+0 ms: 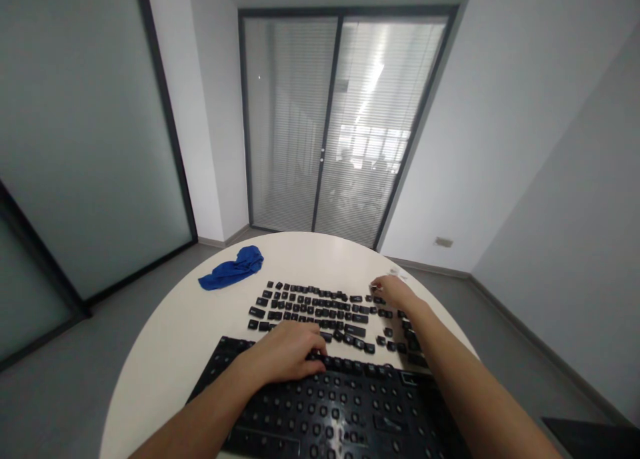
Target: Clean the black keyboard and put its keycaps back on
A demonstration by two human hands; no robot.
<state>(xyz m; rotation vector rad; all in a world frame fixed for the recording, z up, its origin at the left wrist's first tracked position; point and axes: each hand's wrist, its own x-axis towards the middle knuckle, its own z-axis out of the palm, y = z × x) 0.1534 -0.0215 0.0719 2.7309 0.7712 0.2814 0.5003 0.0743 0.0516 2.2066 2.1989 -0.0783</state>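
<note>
A black keyboard base (320,412) with its keycaps removed lies at the near edge of the round table. My left hand (293,352) rests on its upper edge, fingers curled at the top row; what they hold, if anything, is too small to tell. Beyond the base, loose black keycaps (320,309) lie in rows. My right hand (393,291) reaches to the far right end of these rows. Its fingers are pinched around a small whitish item that I cannot make out, beside the upper right keycaps. My right forearm hides part of the right-hand keycaps.
A crumpled blue cloth (233,269) lies on the far left of the white table (165,352). Small whitish pieces (399,272) sit near the far right edge, beyond my right hand. A dark object (590,435) shows at the lower right corner.
</note>
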